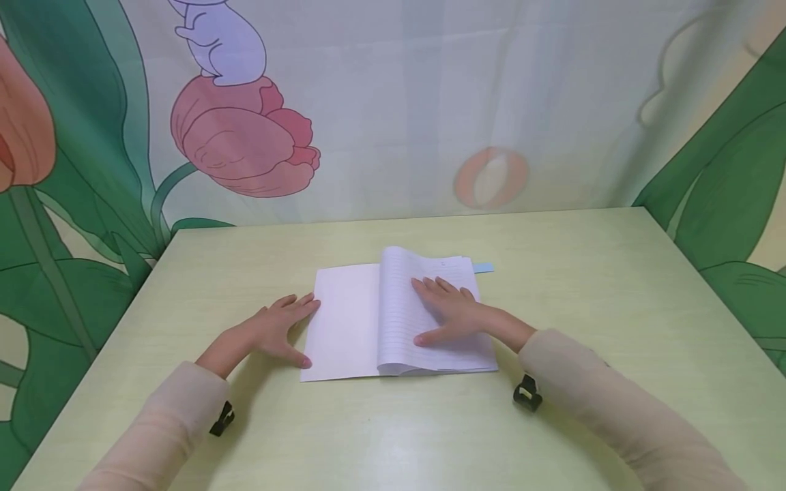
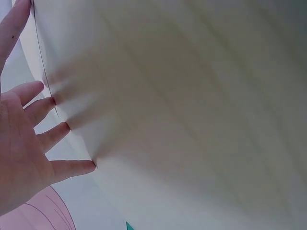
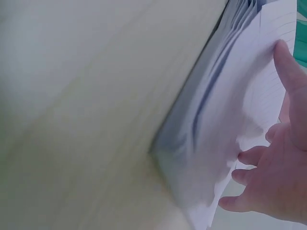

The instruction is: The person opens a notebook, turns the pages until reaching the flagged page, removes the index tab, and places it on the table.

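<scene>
At your far left, a large orange tulip is printed among broad green leaves, beside the pale yellow-green wood-grain table. Your left arm comes in from the lower left in a beige cloth sleeve, with a small black wrist device under the cuff. Above it, on the hanging white printed fabric, a pale lilac rabbit-like figure sits on a pinkish-red flower. Your left hand is open, its fingers spread and its thumb held apart from them, with the fingertips and thumb tip at the left edge of the plain white page. That page is the left side of the white paper notebook, which lies open near the middle of the table. Right of the fold, its blue-ruled white leaves bulge up in a rounded curve; your right wrist view shows their layered edges. Your right hand is open too, fingers and thumb spread, resting on the uppermost ruled leaf. A light blue rectangular tab sticks out past the notebook's upper right edge. Farther right, your other beige cloth sleeve crosses the table, a second black wrist device below its cuff, and more green printed leaves hang beyond the table's right edge
</scene>
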{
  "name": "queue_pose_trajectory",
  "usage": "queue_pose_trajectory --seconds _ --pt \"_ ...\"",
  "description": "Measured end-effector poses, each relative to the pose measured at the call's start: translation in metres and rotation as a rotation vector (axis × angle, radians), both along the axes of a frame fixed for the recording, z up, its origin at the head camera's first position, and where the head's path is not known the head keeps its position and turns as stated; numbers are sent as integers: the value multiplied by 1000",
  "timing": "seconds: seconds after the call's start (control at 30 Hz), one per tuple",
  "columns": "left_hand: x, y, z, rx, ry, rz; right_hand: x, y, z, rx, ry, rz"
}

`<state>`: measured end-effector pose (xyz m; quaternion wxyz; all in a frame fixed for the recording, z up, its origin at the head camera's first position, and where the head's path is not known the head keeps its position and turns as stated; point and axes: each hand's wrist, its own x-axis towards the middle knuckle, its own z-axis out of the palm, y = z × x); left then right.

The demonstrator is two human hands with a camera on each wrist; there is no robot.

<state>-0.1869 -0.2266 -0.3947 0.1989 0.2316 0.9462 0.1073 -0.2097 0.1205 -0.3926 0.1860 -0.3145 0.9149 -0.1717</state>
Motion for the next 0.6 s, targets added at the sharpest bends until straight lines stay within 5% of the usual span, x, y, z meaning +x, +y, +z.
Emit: queue_pose_trajectory --seconds 0.33,0.6 --pt "-1 3 2 50 -29 88 3 -22 5 -52 -21 22" --pt "-6 2 2 191 -84 153 7 -34 5 -41 -25 36"
